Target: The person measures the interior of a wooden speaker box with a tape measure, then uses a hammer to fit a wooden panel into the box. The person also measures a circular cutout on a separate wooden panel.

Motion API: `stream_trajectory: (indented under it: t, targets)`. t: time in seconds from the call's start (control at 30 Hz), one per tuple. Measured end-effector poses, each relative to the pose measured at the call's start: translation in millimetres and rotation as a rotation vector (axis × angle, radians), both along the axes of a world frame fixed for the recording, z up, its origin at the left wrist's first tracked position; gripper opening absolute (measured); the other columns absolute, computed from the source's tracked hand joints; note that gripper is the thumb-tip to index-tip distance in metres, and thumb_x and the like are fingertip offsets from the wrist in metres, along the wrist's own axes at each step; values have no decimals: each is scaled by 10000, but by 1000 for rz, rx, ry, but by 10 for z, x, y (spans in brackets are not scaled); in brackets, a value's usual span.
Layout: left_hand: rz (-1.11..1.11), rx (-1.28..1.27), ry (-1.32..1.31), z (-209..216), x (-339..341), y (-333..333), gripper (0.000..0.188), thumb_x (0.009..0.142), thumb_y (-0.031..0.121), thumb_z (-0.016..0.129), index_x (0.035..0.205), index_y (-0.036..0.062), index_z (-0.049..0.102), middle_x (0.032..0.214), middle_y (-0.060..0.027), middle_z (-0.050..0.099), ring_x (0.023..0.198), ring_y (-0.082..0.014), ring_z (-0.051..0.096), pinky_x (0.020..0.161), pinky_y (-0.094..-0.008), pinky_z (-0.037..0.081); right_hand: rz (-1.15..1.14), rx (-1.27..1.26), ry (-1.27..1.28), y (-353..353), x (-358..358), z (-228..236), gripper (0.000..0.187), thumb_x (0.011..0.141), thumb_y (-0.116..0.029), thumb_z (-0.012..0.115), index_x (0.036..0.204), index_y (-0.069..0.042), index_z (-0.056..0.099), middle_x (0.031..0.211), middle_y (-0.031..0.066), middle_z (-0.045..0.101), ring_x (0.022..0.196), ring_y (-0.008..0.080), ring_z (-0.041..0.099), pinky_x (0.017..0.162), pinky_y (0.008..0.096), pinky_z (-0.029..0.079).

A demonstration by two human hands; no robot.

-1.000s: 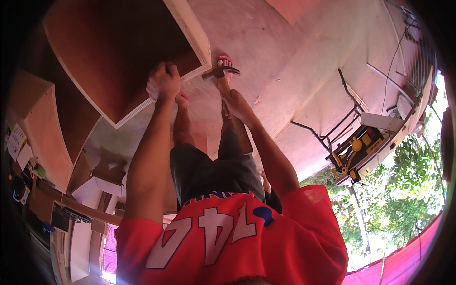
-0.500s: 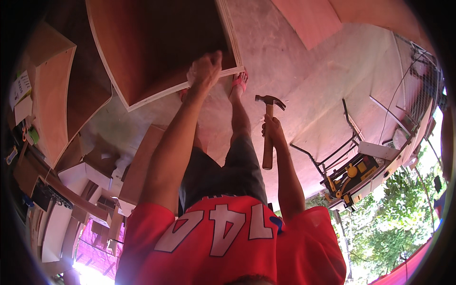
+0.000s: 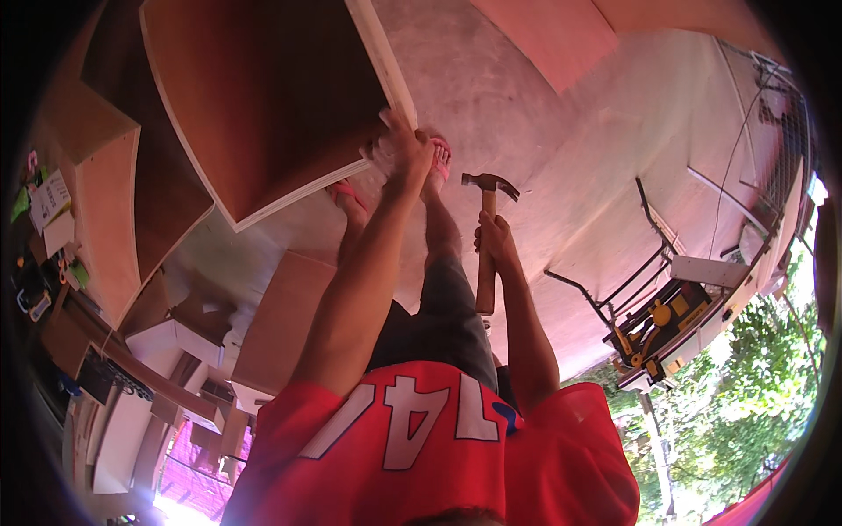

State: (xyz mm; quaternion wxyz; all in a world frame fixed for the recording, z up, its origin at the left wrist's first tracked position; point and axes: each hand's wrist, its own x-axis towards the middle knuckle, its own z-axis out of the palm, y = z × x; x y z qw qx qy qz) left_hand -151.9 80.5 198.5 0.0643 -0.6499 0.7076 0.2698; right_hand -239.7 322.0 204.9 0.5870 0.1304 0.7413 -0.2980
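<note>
My right hand [image 3: 498, 238] is wrapped round the wooden handle of a claw hammer [image 3: 488, 279], which stands head up in view. The hammer's metal head is just above my fist, apart from anything else. In front of me is an open wooden box [image 3: 289, 198] with pale plywood edges and a dark brown inside. My left hand [image 3: 403, 156] is at the box's near right corner and covers it. Motion smears its fingers, so whether they grip the edge is unclear.
My feet in red sandals [image 3: 441, 151] stand close to the box's near edge. Left of it are more wooden panels [image 3: 110, 210]. A flat sheet [image 3: 557, 39] lies far right. At the right are a black metal frame [image 3: 645, 280] and a yellow-and-black tool [image 3: 662, 316].
My left hand has moved right along the near edge to the corner. The box appears further left in view, and its near left corner lower. The hammer stays in my right hand.
</note>
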Motion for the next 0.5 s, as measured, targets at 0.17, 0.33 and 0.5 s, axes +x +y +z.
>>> stream_trajectory:
  t: [0.17,0.33,0.5]
  targets:
    - [124,88,-11,35,-34,-58,489,833,262,669,1138,-11,400,964,-266,668,944,-440,650,939,-546,399,-22,-101,97,-319,-10,137,299,1021,-349,555,951,-64,500,710,46,552,558,141,556,509,304,477]
    - [-38,149,119,389,86,-89,464,888,322,641,1178,0,476,1111,-262,635,1078,-421,567,979,-528,401,-32,-289,255,-937,-46,668,270,1026,-294,553,1039,-27,514,732,59,561,577,147,571,524,307,477]
    - [-26,436,686,1332,474,-195,579,1025,377,524,1449,1,403,1372,-185,560,1309,-304,502,1058,-427,406,96,-396,435,-1699,225,1482,405,1006,-261,575,1321,-18,496,882,168,581,776,272,604,682,399,503]
